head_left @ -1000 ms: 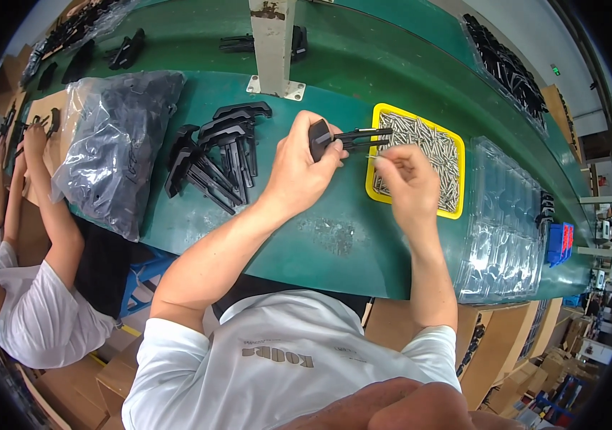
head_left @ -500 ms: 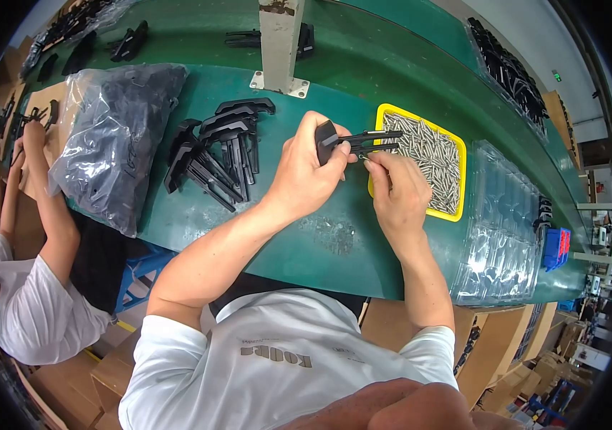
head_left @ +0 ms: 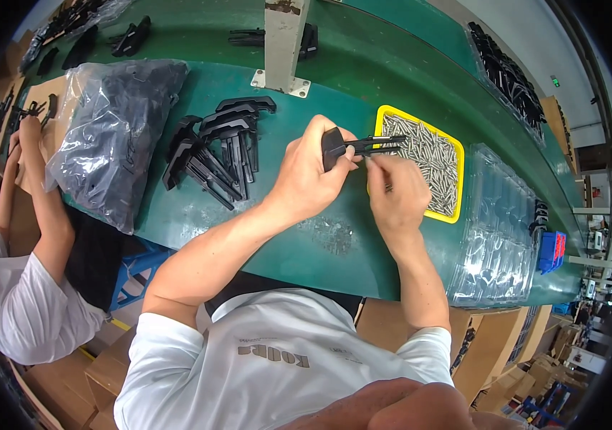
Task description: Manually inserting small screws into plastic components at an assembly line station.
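My left hand (head_left: 307, 172) is closed around a black plastic bracket (head_left: 333, 148), thumb and fingers at its wide head. The bracket's thin parallel arms point right, over the edge of a yellow tray (head_left: 461, 168) full of small silver metal pins (head_left: 431, 161). Just below those arms is my right hand (head_left: 402, 193), thumb and forefinger pinched together; whatever lies between the tips is too small to make out. Several similar black brackets (head_left: 238, 125) lie in a loose pile on the green bench, left of my left hand.
A clear plastic bag (head_left: 116, 136) of dark parts lies at the left. A white post (head_left: 282, 54) rises behind the brackets. Clear plastic blister trays (head_left: 495, 229) and a blue bin (head_left: 551, 252) are at the right. A co-worker's arm (head_left: 44, 186) is at far left.
The bracket has turned slightly in my left hand and shifted a little right. My right hand's fingers have curled more, staying close below the bracket's arms.
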